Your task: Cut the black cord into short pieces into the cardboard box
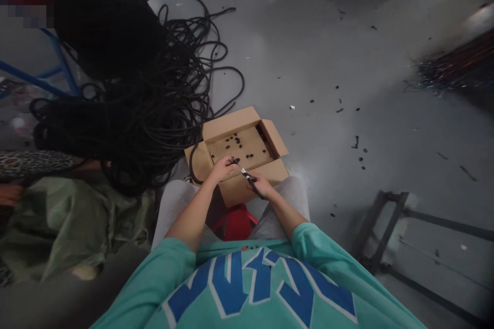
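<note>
My left hand [223, 168] is closed over the near side of an open cardboard box [229, 124], pinching a black cord. That cord [192, 164] loops down from the pile at the left, and a short dark end shows at my fingertips. In my right hand [261, 185] is a black-handled cutting tool [247, 175] with a silvery middle, like scissors or snips. Its narrow tip points at the cord end beside my left fingers. Inside the box lie several small black pieces [237, 140]. The exact shape of the blades is too small to tell.
A large tangle of black cord [154, 108] covers the floor at the left. Another person's hand [11, 194] and green cloth [77, 221] are at the lower left. A dark metal frame [389, 221] stands at the right. Black scraps [355, 142] lie scattered on the floor.
</note>
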{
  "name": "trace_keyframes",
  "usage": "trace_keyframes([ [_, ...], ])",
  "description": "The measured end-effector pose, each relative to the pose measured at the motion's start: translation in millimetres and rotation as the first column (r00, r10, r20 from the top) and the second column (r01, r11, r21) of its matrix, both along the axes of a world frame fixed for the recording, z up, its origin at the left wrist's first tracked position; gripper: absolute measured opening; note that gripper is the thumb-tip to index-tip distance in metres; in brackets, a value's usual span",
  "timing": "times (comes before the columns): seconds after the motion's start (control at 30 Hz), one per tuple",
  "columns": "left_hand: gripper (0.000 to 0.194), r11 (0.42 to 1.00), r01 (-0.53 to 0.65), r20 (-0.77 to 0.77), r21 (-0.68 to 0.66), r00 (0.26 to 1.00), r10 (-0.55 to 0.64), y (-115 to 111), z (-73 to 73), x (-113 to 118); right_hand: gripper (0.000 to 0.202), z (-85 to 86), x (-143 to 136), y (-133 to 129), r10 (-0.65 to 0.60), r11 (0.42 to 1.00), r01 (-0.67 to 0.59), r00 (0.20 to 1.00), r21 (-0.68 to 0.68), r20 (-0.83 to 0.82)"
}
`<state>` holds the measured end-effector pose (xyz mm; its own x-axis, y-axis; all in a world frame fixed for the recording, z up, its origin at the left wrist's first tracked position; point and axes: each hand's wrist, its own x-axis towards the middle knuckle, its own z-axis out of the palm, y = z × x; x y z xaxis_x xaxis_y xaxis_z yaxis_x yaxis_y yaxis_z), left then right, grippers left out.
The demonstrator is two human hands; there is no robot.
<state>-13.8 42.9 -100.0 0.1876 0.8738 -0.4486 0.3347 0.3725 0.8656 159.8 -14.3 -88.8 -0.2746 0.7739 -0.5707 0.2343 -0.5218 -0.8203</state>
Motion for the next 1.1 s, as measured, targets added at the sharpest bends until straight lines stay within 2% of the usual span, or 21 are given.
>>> trace_keyframes([
  [0.13, 0.016, 0.994, 0.061, -0.097, 0.087, 0.994, -0.052, 3, -1.1, -2, 0.057, 3.9, 0, 0, -0.035, 0.997, 0.031, 0.998, -0.072, -0.057],
  [0.27, 0.018, 0.990, 0.104, -0.153, 0.100, 0.984, -0.088, 7, 2.3, -6, 0.062, 8.0, 2, 2, -0.044, 0.986, 0.022, 0.991, -0.167, -0.129],
  [0.43, 0.024, 0.991, 0.132, -0.144, -0.004, 0.981, -0.132, 9, 8.9, -11, 0.063, 9.0, 4, 5, -0.009, 0.986, -0.017, 0.988, -0.167, -0.152],
  [0.63, 0.027, 0.975, 0.177, -0.009, -0.132, 0.984, -0.179, 10, 12.6, -11, 0.061, 6.2, 3, 7, -0.012, 0.991, -0.018, 0.976, -0.133, -0.219],
  [0.77, 0.026, 0.950, 0.219, 0.075, -0.222, 0.975, -0.208, 15, 20.2, -11, 0.060, 6.5, 3, 8, -0.017, 0.994, -0.011, 0.969, -0.111, -0.247],
  [0.9, 0.025, 0.932, 0.273, 0.095, -0.238, 0.962, -0.258, 23, 25.1, -12, 0.059, 3.1, 2, 7, -0.051, 0.988, 0.016, 0.973, -0.152, -0.226],
  [1.1, 0.030, 0.925, 0.295, 0.023, -0.237, 0.954, -0.299, 27, 19.9, -12, 0.060, -5.8, 0, 3, -0.083, 0.981, 0.042, 0.974, -0.191, -0.213],
])
